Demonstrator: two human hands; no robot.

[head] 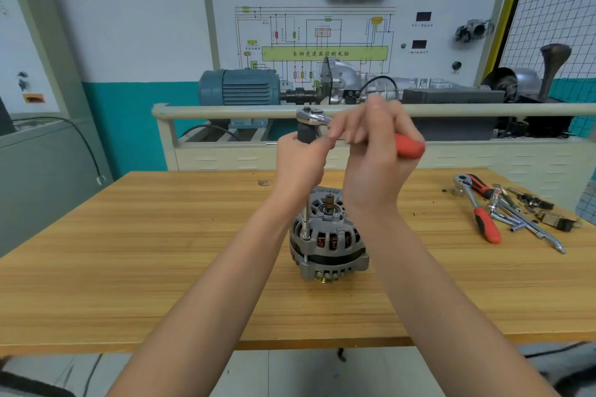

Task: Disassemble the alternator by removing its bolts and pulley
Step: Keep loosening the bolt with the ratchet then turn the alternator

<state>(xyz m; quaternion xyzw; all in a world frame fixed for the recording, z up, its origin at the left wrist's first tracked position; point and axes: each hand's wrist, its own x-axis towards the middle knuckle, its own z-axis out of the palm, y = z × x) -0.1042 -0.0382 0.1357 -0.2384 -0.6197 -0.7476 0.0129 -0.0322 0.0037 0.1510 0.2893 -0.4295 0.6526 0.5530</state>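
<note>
Now turning ratchet [314,116], right hand [371,151] clenching red handle, left hand [300,161] pinching extension [307,219] standing vertical over alternator [329,235] bolt at 9 o'clock.

From my feed I see two bare forearms reaching up from the bottom edge, no sleeves anywhere along them. The left hand [298,167] and the right hand [375,151] wear no gloves. I can spot no watch, ring or band on either wrist. The fingernails look short and plain where they show. The right fingers blur at the tips, so finer detail there escapes me.
</note>
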